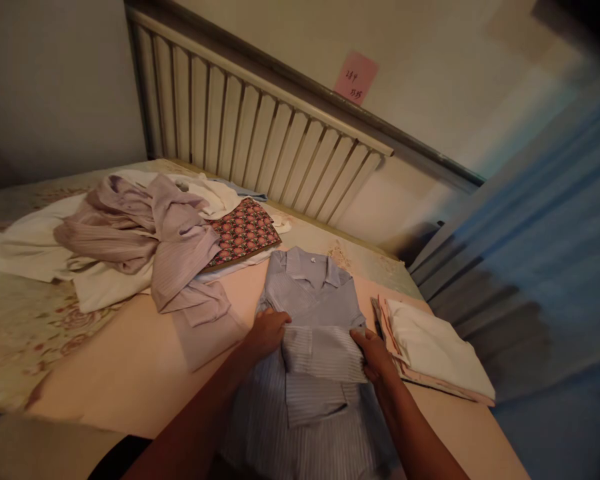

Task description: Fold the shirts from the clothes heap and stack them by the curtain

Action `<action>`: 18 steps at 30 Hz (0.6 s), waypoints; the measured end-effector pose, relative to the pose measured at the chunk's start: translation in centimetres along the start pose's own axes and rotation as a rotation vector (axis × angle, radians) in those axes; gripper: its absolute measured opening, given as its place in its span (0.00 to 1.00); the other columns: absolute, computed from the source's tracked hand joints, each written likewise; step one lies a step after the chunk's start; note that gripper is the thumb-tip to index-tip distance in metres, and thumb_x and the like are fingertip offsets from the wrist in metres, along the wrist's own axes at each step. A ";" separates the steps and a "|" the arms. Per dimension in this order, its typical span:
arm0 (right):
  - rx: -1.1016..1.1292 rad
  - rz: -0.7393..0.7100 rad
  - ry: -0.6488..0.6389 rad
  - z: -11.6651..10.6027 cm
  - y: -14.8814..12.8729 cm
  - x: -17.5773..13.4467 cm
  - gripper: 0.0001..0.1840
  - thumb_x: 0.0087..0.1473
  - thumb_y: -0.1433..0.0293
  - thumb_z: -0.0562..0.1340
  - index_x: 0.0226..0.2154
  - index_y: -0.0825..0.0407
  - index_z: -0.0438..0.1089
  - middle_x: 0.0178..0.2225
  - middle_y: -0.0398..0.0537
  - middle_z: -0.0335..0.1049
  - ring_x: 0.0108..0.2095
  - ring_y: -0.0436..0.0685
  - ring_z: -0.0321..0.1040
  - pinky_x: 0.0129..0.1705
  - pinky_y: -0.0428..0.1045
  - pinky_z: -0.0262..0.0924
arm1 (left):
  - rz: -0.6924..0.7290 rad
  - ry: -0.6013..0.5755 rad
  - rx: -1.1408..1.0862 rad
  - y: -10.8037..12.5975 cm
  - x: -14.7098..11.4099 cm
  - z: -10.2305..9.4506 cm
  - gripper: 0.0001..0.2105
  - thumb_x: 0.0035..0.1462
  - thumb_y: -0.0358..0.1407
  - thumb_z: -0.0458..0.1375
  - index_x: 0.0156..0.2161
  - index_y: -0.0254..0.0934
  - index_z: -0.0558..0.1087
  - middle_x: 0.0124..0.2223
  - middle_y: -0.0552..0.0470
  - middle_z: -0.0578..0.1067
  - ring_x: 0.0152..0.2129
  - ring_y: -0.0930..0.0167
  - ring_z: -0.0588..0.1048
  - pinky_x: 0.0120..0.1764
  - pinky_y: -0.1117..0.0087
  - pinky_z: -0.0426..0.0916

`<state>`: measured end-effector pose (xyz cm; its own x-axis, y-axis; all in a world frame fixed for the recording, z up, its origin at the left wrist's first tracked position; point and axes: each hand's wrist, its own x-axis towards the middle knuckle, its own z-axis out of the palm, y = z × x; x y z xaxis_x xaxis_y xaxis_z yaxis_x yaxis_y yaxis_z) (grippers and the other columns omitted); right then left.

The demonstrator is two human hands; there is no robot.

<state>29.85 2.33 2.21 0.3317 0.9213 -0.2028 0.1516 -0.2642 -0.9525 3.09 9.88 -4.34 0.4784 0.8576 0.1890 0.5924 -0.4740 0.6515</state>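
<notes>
A grey-blue striped shirt (307,300) lies face up in front of me with its collar pointing away. Across its middle, striped fabric is folded over in layers. My left hand (270,331) has its fingers closed on the left edge of this folded part. At the opposite edge, my right hand (373,353) pinches the same fabric between thumb and fingers. The lower part of the shirt spreads toward me between my forearms. Under the shirt is a flat peach-coloured surface (115,360).
A heap of loose clothes, with a mauve striped garment (180,247) on top, lies at the left. Beside it is a red patterned folded cloth (247,230). A folded stack (435,340) with white on top sits at right. Behind stand a radiator (260,127) and blue curtain (545,280).
</notes>
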 end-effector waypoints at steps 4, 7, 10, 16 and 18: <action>-0.057 -0.001 0.007 -0.4 1.0 -0.3 0.17 0.38 0.53 0.64 0.24 0.50 0.68 0.21 0.44 0.69 0.25 0.56 0.66 0.28 0.49 0.60 | -0.003 0.010 0.000 0.1 0.1 0.3 0.15 0.53 0.28 0.50 0.45 0.39 0.72 0.42 0.49 0.76 0.44 0.65 0.69 0.47 0.62 0.59; 0.016 0.015 -0.038 -0.8 1.8 -0.6 0.19 0.38 0.54 0.66 0.27 0.52 0.69 0.24 0.45 0.70 0.26 0.55 0.66 0.30 0.49 0.60 | -0.002 0.017 0.003 0.2 0.0 0.2 0.15 0.53 0.28 0.50 0.45 0.39 0.72 0.41 0.49 0.76 0.43 0.65 0.69 0.46 0.62 0.60; 0.026 -0.005 -0.132 -1.3 2.8 -0.7 0.20 0.40 0.56 0.66 0.33 0.53 0.71 0.28 0.46 0.72 0.31 0.56 0.68 0.35 0.50 0.61 | -0.007 0.027 0.012 0.3 -0.1 0.1 0.15 0.54 0.27 0.50 0.45 0.39 0.72 0.42 0.48 0.76 0.43 0.65 0.69 0.46 0.62 0.60; -0.347 -0.127 0.037 -2.0 4.3 0.0 0.15 0.40 0.57 0.63 0.24 0.52 0.69 0.23 0.43 0.69 0.28 0.55 0.64 0.31 0.48 0.58 | -0.002 0.041 0.027 0.7 -0.2 0.1 0.15 0.54 0.27 0.49 0.44 0.39 0.72 0.43 0.49 0.76 0.43 0.64 0.69 0.47 0.62 0.59; -0.470 -0.186 0.122 -1.9 4.4 0.0 0.13 0.41 0.57 0.61 0.22 0.51 0.68 0.22 0.43 0.68 0.27 0.56 0.64 0.30 0.49 0.57 | -0.002 0.044 0.035 0.8 -0.2 0.2 0.15 0.54 0.26 0.49 0.45 0.38 0.72 0.43 0.48 0.76 0.44 0.63 0.69 0.46 0.61 0.59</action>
<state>32.31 0.58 -1.53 0.3615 0.9323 0.0149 0.6111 -0.2248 -0.7590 3.54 9.28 -4.01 0.4491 0.8659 0.2201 0.6161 -0.4786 0.6256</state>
